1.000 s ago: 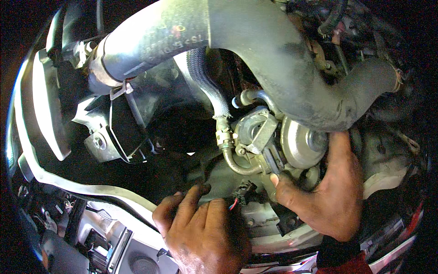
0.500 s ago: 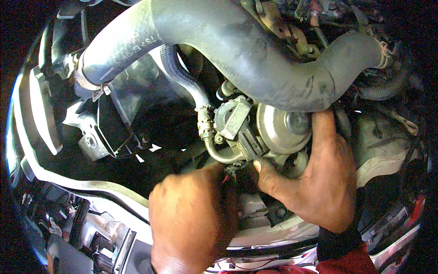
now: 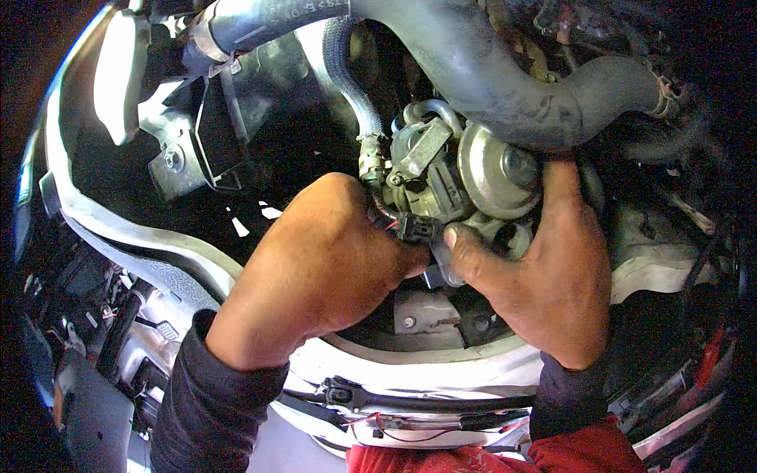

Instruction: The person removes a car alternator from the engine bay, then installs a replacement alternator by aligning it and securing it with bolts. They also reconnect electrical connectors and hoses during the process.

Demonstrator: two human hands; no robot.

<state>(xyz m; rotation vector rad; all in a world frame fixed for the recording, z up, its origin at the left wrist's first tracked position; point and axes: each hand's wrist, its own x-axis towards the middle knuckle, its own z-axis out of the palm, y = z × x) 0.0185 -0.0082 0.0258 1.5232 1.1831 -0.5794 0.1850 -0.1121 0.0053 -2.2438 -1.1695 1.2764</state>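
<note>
At the centre sits a metal valve assembly with a round silvery canister (image 3: 490,172) and a smaller boxy housing (image 3: 426,162). My right hand (image 3: 544,292) grips this assembly from the right. Its thumb presses below the housing and its index finger reaches up along the canister's right side, with the other fingers hidden. To the left, my left hand (image 3: 331,256) is closed, its thumb and fingers pinching a small black electrical connector (image 3: 418,227) with a red wire, just below the housing. A braided hose (image 3: 351,87) joins the assembly through a metal fitting (image 3: 371,158).
A thick black hose (image 3: 489,79) arches over the assembly, clamped at its left end (image 3: 209,39). A metal bracket (image 3: 172,160) stands at the left. White body panel edges (image 3: 197,248) curve around the engine bay, with a bolted plate (image 3: 426,315) below my hands.
The view has shifted, so the engine parts sit higher in it. My left hand has moved up beside the assembly, and the connector shows more clearly. My right hand keeps its grip.
</note>
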